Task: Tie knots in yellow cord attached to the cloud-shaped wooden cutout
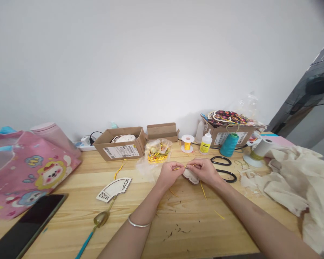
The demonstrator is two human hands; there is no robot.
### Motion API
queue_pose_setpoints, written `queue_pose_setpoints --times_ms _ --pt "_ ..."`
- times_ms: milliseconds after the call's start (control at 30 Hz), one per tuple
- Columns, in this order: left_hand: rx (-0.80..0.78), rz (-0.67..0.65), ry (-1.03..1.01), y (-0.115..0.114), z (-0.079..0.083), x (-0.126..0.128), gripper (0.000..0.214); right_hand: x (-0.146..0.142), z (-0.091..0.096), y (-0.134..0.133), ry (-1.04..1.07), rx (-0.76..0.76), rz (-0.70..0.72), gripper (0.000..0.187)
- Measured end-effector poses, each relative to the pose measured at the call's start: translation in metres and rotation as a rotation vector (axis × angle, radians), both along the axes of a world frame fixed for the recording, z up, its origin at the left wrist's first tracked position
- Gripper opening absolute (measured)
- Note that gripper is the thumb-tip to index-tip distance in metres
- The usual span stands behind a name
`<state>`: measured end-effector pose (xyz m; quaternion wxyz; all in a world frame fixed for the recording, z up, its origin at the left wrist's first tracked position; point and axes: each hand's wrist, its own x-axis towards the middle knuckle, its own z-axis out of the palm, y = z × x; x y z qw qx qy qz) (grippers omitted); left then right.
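My left hand point(170, 172) and my right hand point(202, 169) are close together over the middle of the table, both pinching a thin yellow cord point(202, 190). Its loose ends hang below my fingers. Partly hidden behind my right hand is a pale, scallop-edged piece point(191, 176) with a darker rim, just under the cord. Whether the cord is knotted to it, I cannot tell. Just beyond my right wrist lie the black scissor handles point(226, 175).
A fan-shaped wooden pendant point(115, 189) with cord and teal tassel lies left. Behind stand an open cardboard box point(121, 144), a bag of yellow cords point(158, 153), a glue bottle point(205, 143) and a teal thread cone point(229, 144). A phone point(29, 225) and crumpled cream cloth point(294, 180) flank the table.
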<state>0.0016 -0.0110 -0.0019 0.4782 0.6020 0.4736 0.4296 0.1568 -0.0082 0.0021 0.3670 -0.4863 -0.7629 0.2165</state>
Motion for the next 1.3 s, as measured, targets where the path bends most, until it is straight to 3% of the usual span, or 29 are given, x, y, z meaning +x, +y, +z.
queue_pose_setpoints --times_ms 300,633,900,1300 --pt "0.005 0.005 0.056 -0.0029 0.0048 0.0028 0.011 -0.0019 0.0010 -0.0033 0.047 0.020 -0.020 0.020" --pt "0.030 -0.053 0.005 -0.0053 0.0064 0.0020 0.016 -0.0023 -0.0052 -0.0008 0.142 -0.034 -0.030 0.020" --pt "0.040 -0.007 0.020 -0.0032 0.0010 0.0007 0.020 0.0015 -0.0022 0.0008 0.107 -0.031 -0.025 0.022" --pt "0.049 -0.013 0.056 -0.0025 0.0003 0.0003 0.022 -0.0017 -0.0019 -0.0015 0.229 -0.147 0.007 0.022"
